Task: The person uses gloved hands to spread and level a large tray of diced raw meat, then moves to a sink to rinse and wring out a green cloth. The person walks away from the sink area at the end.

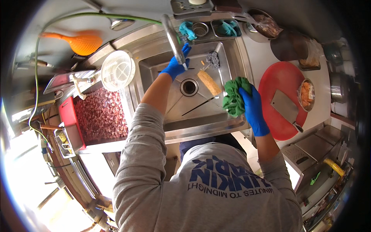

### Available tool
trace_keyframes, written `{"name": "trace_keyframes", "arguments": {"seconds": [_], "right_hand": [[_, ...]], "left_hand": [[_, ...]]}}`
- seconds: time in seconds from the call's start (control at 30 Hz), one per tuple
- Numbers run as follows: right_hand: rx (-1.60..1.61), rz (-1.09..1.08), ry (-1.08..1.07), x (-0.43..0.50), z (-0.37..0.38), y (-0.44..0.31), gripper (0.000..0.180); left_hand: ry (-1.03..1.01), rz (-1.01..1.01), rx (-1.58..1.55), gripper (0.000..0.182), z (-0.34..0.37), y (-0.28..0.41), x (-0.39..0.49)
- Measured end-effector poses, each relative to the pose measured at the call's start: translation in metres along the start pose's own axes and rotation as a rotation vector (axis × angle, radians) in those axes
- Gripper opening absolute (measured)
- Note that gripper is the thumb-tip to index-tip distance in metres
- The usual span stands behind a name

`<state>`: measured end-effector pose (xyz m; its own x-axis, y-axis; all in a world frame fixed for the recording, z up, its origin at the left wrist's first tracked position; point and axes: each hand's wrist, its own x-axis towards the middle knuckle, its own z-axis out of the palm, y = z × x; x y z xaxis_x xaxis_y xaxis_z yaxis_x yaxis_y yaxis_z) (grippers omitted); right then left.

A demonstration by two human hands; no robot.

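Observation:
My left hand (175, 65), in a blue glove, reaches over the stainless steel sink (179, 110) beside the metal faucet spout (173, 40); its fingers are partly hidden behind the spout. Gloved in blue too, my right hand (252, 105) grips a bunched green cloth (236, 97) above the sink's right edge. In the basin lie a tan brush-like roll (208, 82), a thin dark stick (198, 106) and a grey scouring pad (213, 59), around the drain (189, 87).
A white plastic basket (118, 71) and a bin of reddish pieces (100, 116) stand left. At right, a cleaver (285, 106) lies on a round red cutting board (272, 78), near a metal bowl (306, 95) of orange food. Teal cloths (188, 30) sit behind the sink.

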<state>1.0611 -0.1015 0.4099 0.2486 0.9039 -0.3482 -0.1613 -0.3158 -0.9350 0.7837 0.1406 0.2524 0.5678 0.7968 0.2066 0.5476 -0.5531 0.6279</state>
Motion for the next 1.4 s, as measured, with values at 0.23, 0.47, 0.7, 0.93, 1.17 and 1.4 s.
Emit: {"name": "trace_keyframes", "arguments": {"seconds": [0.23,0.47,0.7,0.93,1.17,1.4], "right_hand": [[0.691,0.303,-0.247,0.057,0.125,0.001,0.044],[-0.004,0.013,-0.257,0.099,0.193,0.033,0.055],[-0.115,0.338,-0.255,0.131,0.187,0.039,0.044],[0.075,0.262,-0.206,0.053,0.169,0.03,0.061],[0.155,0.55,-0.385,0.123,0.152,0.031,0.054],[-0.114,0.432,-0.449,0.157,0.158,0.052,0.032]], "left_hand": [[0.153,-0.749,-1.435,0.04,-0.003,0.078,-0.035],[0.524,-0.93,-1.859,0.067,-0.009,0.145,-0.06],[0.503,-0.883,-1.616,0.08,0.005,0.151,-0.056],[0.61,-0.946,-1.7,0.044,0.001,0.114,-0.04],[0.695,-0.981,-1.709,0.026,0.001,0.154,-0.037],[0.852,-1.06,-1.582,0.02,0.018,0.133,-0.039]]}}
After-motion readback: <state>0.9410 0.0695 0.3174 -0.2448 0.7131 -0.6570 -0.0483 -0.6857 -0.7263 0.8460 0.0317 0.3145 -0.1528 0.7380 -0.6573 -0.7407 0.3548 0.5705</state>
